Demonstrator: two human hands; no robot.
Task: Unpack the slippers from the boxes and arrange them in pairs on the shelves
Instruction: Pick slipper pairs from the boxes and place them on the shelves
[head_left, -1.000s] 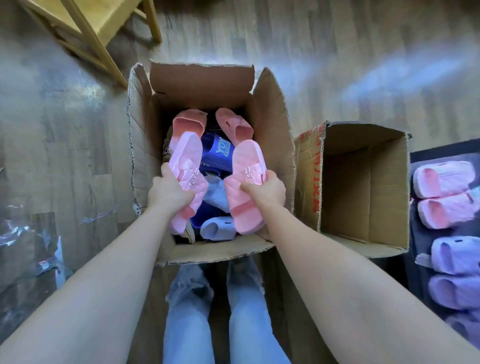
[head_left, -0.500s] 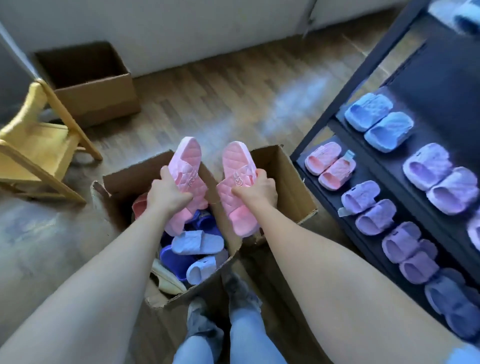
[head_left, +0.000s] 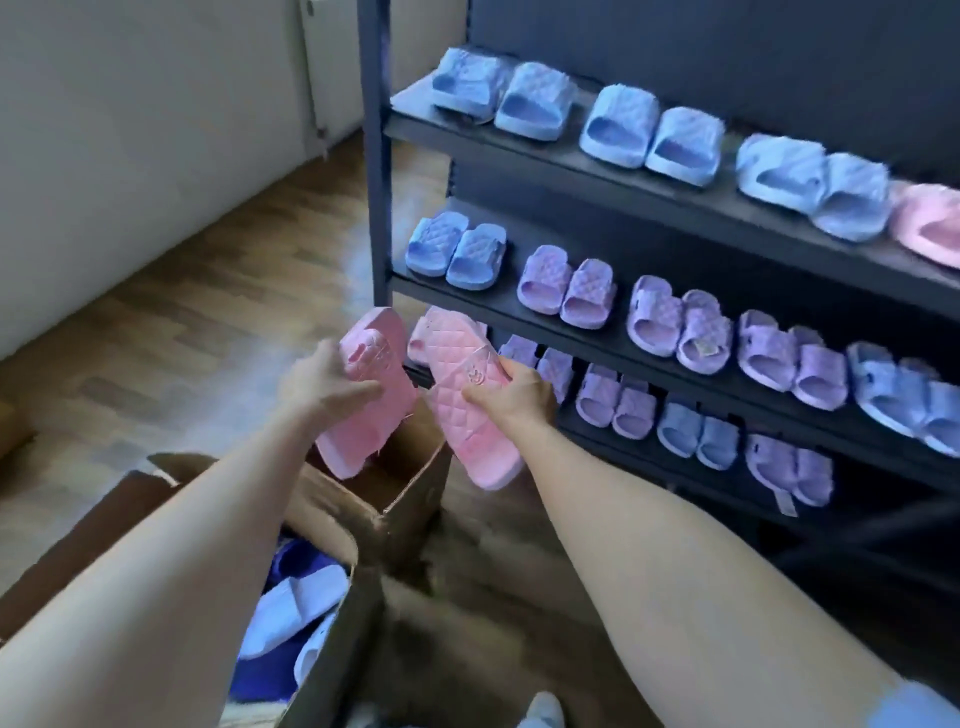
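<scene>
Though blur softens the edges, the left hand (head_left: 327, 384) plainly has its fingers and thumb clamped round the middle of the left pink slipper (head_left: 358, 431), a thick, rounded slab that looks like moulded foam. The right hand (head_left: 514, 392) is clamped the same way across the strap of the right pink slipper (head_left: 467, 431), whose upper is quilted in small diamonds with a small emblem on the strap. Both slippers are held in the air just in front of the dark shelving rack (head_left: 376, 197), their far ends close together and their near ends splayed apart.

Below them stands an open brown cardboard box (head_left: 410, 499). A nearer box (head_left: 327, 675) holds a white slipper (head_left: 296, 608) among dark blue ones.

The rack has flat dark boards and a square upright post. Pale blue quilted slippers (head_left: 545, 104) sit paired on its top shelf, with a pink one (head_left: 930, 223) at the right edge. Lilac pairs (head_left: 566, 293) fill most of the middle shelf, and lilac and blue pairs line the lowest.

The floor (head_left: 182, 338) is glossy wood-grain plank, catching light, and meets a pale plain wall (head_left: 130, 130).
</scene>
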